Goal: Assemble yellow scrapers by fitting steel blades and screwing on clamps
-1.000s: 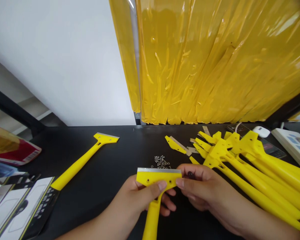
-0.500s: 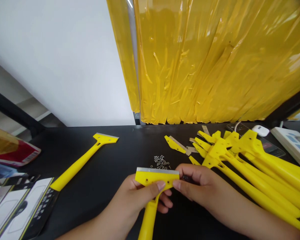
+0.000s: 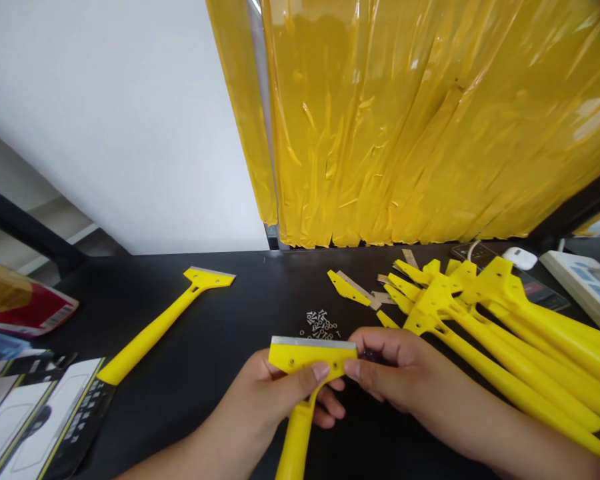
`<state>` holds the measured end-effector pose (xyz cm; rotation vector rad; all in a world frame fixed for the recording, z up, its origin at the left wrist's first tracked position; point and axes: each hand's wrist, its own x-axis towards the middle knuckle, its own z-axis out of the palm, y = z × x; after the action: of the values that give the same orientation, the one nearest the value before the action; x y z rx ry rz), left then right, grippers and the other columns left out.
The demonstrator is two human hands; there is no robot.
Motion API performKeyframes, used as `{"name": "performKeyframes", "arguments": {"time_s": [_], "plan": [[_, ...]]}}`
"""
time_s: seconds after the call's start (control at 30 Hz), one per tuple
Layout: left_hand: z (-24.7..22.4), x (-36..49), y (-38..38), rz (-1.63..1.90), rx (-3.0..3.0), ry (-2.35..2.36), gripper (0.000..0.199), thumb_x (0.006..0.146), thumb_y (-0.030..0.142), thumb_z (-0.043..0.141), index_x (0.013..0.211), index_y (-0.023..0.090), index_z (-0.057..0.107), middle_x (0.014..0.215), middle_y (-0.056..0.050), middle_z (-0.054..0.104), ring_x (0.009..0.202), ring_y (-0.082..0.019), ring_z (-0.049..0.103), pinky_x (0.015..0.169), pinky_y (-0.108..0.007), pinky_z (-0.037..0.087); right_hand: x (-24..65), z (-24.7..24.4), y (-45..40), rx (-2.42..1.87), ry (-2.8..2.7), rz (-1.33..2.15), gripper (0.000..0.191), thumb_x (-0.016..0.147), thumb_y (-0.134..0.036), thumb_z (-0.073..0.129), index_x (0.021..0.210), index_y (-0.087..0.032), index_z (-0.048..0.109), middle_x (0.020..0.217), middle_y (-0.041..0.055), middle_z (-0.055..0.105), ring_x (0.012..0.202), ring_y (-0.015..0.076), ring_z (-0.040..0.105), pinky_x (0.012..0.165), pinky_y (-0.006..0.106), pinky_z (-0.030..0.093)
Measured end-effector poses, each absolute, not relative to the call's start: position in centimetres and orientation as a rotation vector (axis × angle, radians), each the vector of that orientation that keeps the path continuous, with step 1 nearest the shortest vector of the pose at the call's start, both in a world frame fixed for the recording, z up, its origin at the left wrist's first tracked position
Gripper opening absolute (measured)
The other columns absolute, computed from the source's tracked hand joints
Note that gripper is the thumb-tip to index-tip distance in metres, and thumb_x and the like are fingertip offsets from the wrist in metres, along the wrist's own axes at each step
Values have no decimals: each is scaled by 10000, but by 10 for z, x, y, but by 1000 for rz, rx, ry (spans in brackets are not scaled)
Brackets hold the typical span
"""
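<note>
A yellow scraper (image 3: 300,417) with a metal blade strip along its top edge is held low in the middle of the head view. My left hand (image 3: 280,393) grips its head, thumb across the front and fingers behind. The thumb and forefinger of my right hand (image 3: 385,367) pinch the right end of that head. Two holes show in the yellow face. Just beyond the blade lies a small heap of screws and nuts (image 3: 321,325). Another scraper (image 3: 163,323) rests on the black table (image 3: 265,293) to the left.
Several yellow scraper handles (image 3: 500,347) are piled at the right. A loose yellow plate (image 3: 349,290) and thin blades lie near them. Printed packages (image 3: 55,413) and a red and gold packet (image 3: 27,297) are at the left. A white earphone case (image 3: 520,258) sits at the back right.
The view has shifted very slightly. Both hands keep the same hold on the scraper.
</note>
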<state>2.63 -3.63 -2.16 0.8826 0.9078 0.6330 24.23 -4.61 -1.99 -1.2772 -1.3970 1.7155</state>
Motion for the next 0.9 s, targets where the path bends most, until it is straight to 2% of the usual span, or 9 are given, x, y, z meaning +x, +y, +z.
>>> {"name": "performKeyframes", "arguments": {"time_s": [0.13,0.3,0.43,0.67,0.9], "plan": [[-25,26,-36,641,858,915,300,871,396,812,915,100,829,831,-119,782,721,-201,733,687,-285,607,243,-20,-46,-1303,-1374,1750,359,918,-534,724,857,-185,667,660,-55,522,544,83,335,516,256,228],[-25,24,-36,653,833,902,272,867,374,821,896,104,829,825,-103,774,708,-191,733,677,-278,610,244,-21,-46,-1263,-1422,1742,373,931,-541,708,858,-176,675,726,-17,589,648,121,448,598,265,311],[-24,24,-36,646,809,889,237,871,345,819,880,108,828,808,-92,768,700,-182,731,666,-264,607,245,-23,-46,-1255,-1431,1742,361,944,-529,697,862,-178,672,766,-3,619,663,131,455,611,276,321],[-25,23,-36,639,857,884,255,897,347,787,927,98,833,866,-120,781,726,-191,726,702,-281,611,246,-22,-45,-1254,-1439,1740,342,946,-518,705,868,-186,683,711,-20,575,653,133,444,611,275,309],[-23,23,-36,620,862,879,244,903,335,782,962,107,842,856,-115,782,731,-184,723,698,-263,606,245,-23,-45,-1202,-1453,1771,324,957,-513,686,855,-205,680,726,-12,621,650,140,495,628,273,353]]}}
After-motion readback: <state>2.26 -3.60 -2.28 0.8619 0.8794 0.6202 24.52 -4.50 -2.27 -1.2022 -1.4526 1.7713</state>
